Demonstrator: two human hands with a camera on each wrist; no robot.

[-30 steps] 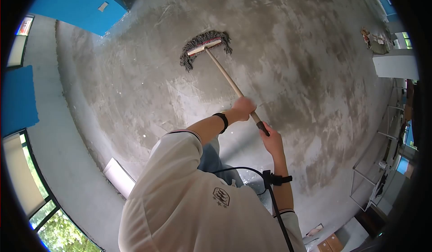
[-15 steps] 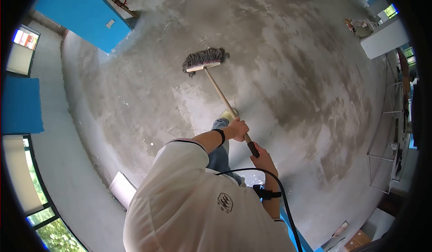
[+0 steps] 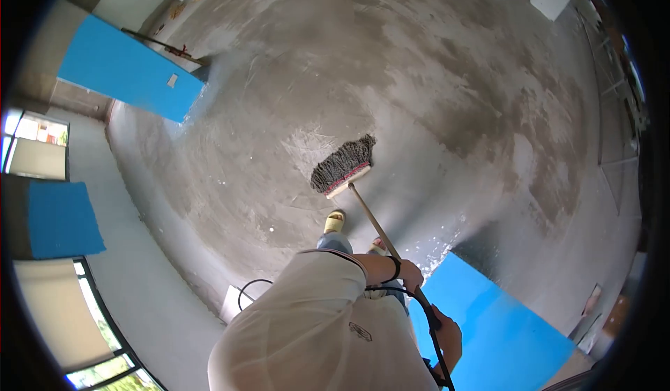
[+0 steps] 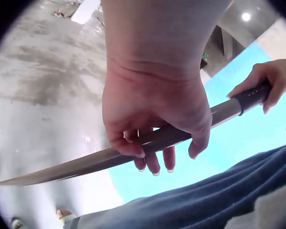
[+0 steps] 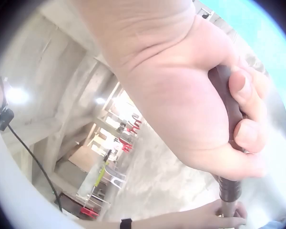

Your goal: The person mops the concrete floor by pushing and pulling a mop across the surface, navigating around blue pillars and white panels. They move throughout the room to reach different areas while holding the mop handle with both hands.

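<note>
A mop with a dark grey stringy head lies on the concrete floor, just ahead of the person's slippered feet. Its wooden handle slants back toward the body at the right. My left hand grips the shaft, and in the left wrist view the fingers of that left hand curl loosely round it. Higher up, at the handle's end, my right hand holds the dark grip. In the right wrist view, this hand wraps the dark grip, with the left hand farther down the shaft.
A blue-painted surface stands close at the right, beside the hands. Another blue block rises at the upper left. A pale wall with windows runs along the left. A black cable hangs by the right arm.
The mop head has come back across the floor toward the feet and tilted in view. Both hands have drawn back toward the body's right side, still holding the handle. The head view has turned.
</note>
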